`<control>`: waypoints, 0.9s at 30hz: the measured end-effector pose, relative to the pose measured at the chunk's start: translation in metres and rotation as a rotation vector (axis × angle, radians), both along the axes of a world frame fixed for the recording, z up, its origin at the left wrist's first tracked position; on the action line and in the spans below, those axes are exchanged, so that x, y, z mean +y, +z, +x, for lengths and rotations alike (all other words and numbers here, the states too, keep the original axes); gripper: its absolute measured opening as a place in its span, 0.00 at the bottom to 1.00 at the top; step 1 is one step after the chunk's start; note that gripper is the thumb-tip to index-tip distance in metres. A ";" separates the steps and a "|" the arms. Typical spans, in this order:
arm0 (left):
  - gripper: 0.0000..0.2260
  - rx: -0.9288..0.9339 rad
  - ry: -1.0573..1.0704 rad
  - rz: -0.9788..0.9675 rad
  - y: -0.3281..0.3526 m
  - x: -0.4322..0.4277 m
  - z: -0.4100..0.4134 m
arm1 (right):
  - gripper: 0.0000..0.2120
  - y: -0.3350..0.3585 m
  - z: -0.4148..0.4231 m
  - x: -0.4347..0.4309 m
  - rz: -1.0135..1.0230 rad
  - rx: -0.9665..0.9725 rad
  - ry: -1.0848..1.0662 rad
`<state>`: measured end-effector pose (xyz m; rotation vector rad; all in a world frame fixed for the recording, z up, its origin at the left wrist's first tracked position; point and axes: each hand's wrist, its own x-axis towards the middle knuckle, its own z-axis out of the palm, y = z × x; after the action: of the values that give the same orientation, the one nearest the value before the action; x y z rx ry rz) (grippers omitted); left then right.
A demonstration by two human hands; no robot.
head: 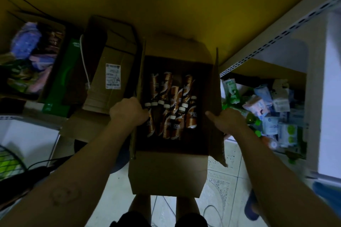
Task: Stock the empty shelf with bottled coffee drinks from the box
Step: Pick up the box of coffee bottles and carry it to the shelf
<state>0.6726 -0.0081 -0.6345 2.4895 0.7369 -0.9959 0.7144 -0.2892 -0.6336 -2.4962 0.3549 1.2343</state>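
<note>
Matt brown cardboard box [167, 175] holds glossy plastic-wrapped bottles [170, 105]; the floor [225, 190] is smooth speckled tile.

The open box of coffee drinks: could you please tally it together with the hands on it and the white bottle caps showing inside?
Open box: 1
Hands: 2, left hand and right hand, each gripping a side flap
White bottle caps: 8 showing; dim, more may be hidden
Total: 11

One open box [166, 171] holds about eight bottled coffee drinks [191, 116], going by their white caps; the dim light leaves the exact number unsure. Two hands show: one left hand [127, 112] and one right hand [227, 120]. One closed carton [118, 57] beside the box bears one white label [113, 76].
</note>
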 end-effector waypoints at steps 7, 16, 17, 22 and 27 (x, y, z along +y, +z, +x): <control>0.25 0.182 -0.062 -0.021 0.001 0.004 0.014 | 0.19 0.003 0.003 0.006 -0.104 -0.043 0.233; 0.12 0.128 -0.074 -0.017 0.045 0.025 0.026 | 0.16 0.028 0.016 -0.007 -0.179 -0.079 0.318; 0.11 0.106 -0.093 0.003 0.050 0.025 0.029 | 0.17 0.034 0.021 -0.007 -0.184 -0.122 0.350; 0.12 0.077 -0.132 0.072 0.093 0.020 0.035 | 0.15 0.075 0.042 -0.004 -0.181 -0.153 0.366; 0.15 0.045 -0.134 0.085 0.144 0.022 0.029 | 0.14 0.138 0.038 0.005 -0.228 -0.185 0.393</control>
<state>0.7013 0.0141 -0.4906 2.6264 0.6456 -1.0912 0.7519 -0.2845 -0.4960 -2.9519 -0.0507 1.1349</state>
